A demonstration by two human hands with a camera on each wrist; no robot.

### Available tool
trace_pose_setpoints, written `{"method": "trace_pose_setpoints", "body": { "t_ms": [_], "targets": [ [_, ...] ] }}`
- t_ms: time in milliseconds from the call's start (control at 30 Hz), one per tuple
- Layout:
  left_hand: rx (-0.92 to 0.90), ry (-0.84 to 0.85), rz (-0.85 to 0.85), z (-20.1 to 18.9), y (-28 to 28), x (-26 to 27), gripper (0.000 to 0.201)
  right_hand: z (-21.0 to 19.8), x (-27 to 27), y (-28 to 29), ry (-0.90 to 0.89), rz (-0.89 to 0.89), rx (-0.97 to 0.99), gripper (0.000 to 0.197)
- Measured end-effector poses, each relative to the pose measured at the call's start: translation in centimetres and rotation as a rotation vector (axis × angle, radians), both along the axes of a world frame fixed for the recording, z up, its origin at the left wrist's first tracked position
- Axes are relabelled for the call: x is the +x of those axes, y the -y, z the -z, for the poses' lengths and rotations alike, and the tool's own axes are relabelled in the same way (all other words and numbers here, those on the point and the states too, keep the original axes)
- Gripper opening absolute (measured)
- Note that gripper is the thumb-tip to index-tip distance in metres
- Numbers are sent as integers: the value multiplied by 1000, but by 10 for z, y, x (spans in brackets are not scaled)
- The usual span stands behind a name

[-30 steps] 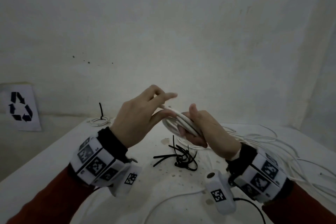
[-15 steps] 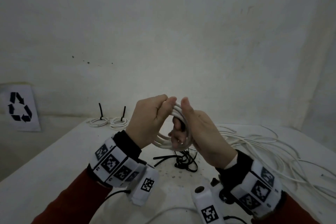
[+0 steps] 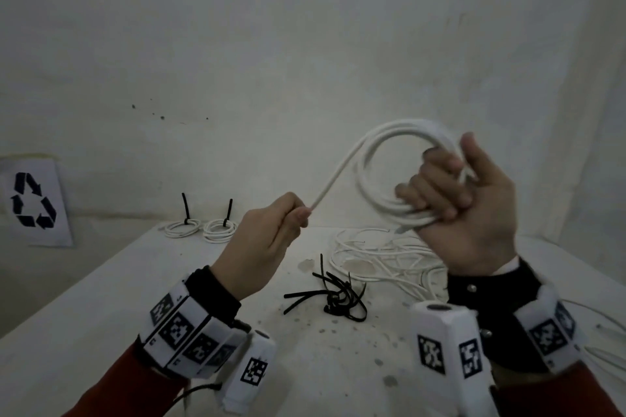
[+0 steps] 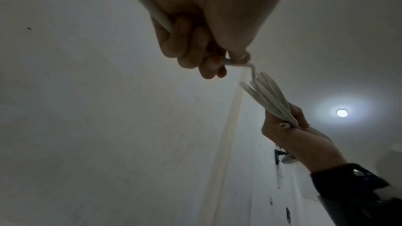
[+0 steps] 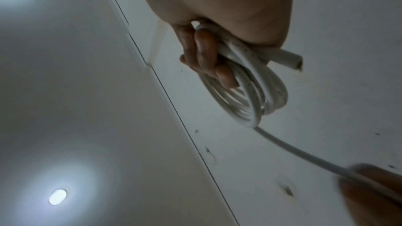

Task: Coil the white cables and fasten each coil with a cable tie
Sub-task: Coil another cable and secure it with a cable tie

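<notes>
My right hand is raised above the table and grips a coil of white cable, several loops gathered in its curled fingers. The coil hangs from that fist, one cut end sticking out. A straight tail of the same cable runs down-left to my left hand, which holds it in a closed fist. A pile of black cable ties lies on the table between my wrists. Loose white cables lie tangled behind them.
Two small coils, each with an upright black tie, sit at the far left edge of the stained white table. A recycling sign leans on the wall at left. More cables trail off the table's right side.
Both hands have drawn apart. The right hand lifted the coil up and to the right, and the left hand pulled the tail out to the left.
</notes>
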State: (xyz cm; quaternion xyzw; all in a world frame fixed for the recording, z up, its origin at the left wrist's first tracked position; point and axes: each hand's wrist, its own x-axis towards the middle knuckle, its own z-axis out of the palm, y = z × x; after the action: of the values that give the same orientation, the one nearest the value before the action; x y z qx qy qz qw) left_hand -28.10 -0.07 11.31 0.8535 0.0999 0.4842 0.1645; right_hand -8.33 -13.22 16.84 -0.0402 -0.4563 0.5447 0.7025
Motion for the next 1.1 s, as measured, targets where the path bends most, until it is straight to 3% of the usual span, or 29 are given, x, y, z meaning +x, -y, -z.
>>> {"method": "trace_pose_setpoints", "body": {
  "t_ms": [67,200,267,367,467,533,600,667,800,933,1100],
  "targets": [
    [54,-28,-62,5,-6,-4,31,-6,13,6,-58,11,72,43],
    [170,-91,-260,10,-14,-4,39,-9,22,9,-160,102,155,39],
    [299,-153,-369,10,-13,0,31,-8,19,3,-202,132,177,31],
    [553,-267,-458,8,-3,8,16,-11,11,-7,-202,341,157,26],
    [721,-313,-469,4,10,11,24,-13,3,-17,-158,518,80,21],
    [772,-319,-471,-2,18,11,13,-11,-2,-24,0,688,49,20],
    [793,-344,-457,-6,23,11,19,-4,-8,-31,266,883,23,17],
    [822,-365,-436,-11,25,11,8,4,-14,-36,528,1020,13,15],
    [803,-350,-468,-24,20,6,28,23,-19,-43,923,1150,21,18],
    [774,-311,-454,-32,15,-2,34,35,-16,-48,1267,1198,52,21],
    [803,-275,-407,-43,5,-10,34,37,-6,-45,1444,1013,0,25]
  ]
}}
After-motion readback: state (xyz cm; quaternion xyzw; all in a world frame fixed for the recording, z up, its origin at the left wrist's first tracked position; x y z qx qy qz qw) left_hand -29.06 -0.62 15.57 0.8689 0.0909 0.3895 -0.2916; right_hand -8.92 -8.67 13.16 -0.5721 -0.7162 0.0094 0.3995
